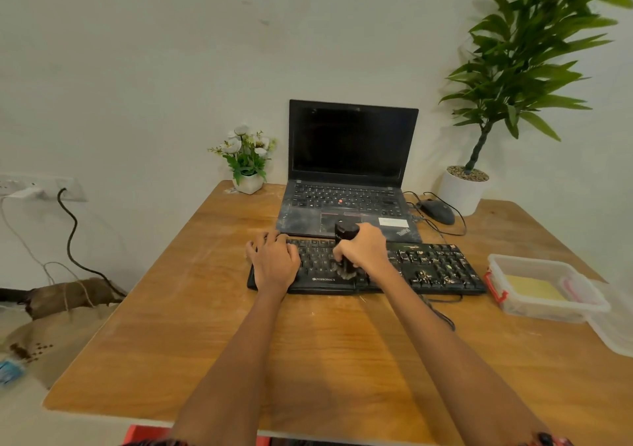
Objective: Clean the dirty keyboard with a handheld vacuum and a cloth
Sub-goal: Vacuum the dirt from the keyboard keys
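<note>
Right hand gripping the stubby black handheld vacuum, flat left hand bracing the crumb-strewn black plastic keyboard; suction may lift loose keycaps toward three o'clock

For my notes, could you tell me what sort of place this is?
Probably a home or small office desk: a wooden table against a wall, with an open laptop, a wired mouse and potted plants.

The hands cover the black keyboard's left keys. The clear lidded plastic box's contents are blurred, and the tall green potted plant is cut off above.
</note>
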